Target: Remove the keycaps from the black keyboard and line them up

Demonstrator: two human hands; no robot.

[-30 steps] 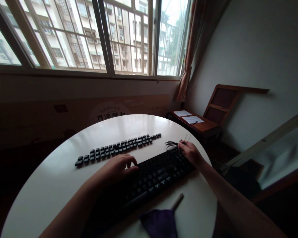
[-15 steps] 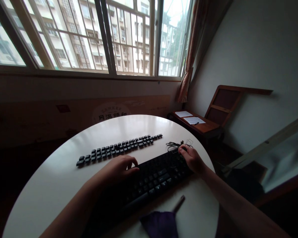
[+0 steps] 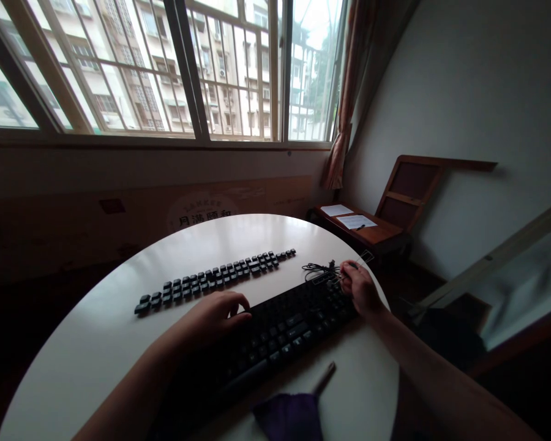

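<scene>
A black keyboard (image 3: 275,340) lies at a slant on the white round table, its upper rows dark and hard to make out. My left hand (image 3: 223,311) is at its far left edge, fingers curled and thumb bent against it. Over the far right corner, my right hand (image 3: 360,288) is closed round a wire keycap puller (image 3: 366,256), whose thin metal loops stick out past the fingers. Loose black keycaps (image 3: 211,278) stand in rows beyond the keyboard. A coiled black cable (image 3: 320,269) sits beside my right hand.
On the near part of the white table (image 3: 87,349) lies a purple cloth-like thing (image 3: 287,416) with a slim dark stick (image 3: 325,378) beside it. A wooden chair (image 3: 381,233) with paper sheets (image 3: 357,221) and a pen stands beyond the table at right, below a barred window.
My right hand has lifted slightly and turned, swinging the puller's wire loops outward to the right. My left hand stays at the keyboard's edge. The whole view has shifted a little.
</scene>
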